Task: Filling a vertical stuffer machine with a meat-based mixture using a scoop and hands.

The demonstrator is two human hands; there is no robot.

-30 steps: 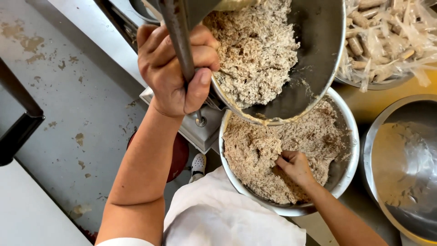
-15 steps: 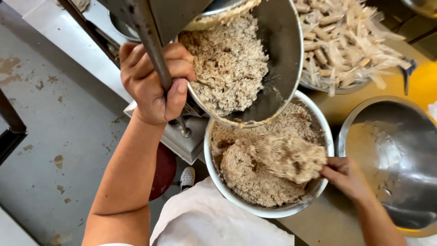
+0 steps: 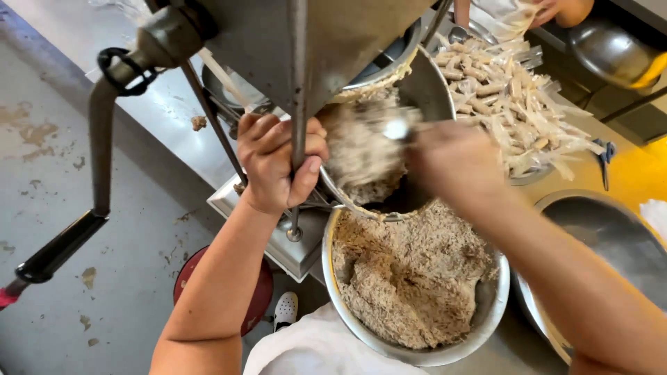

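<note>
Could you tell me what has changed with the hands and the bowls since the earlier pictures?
The right hand has come up out of the lower steel bowl of minced mix and now reaches into the tilted upper bowl; it is motion-blurred. The left hand still grips the upright metal rod, and the lower bowl remains full.
</note>
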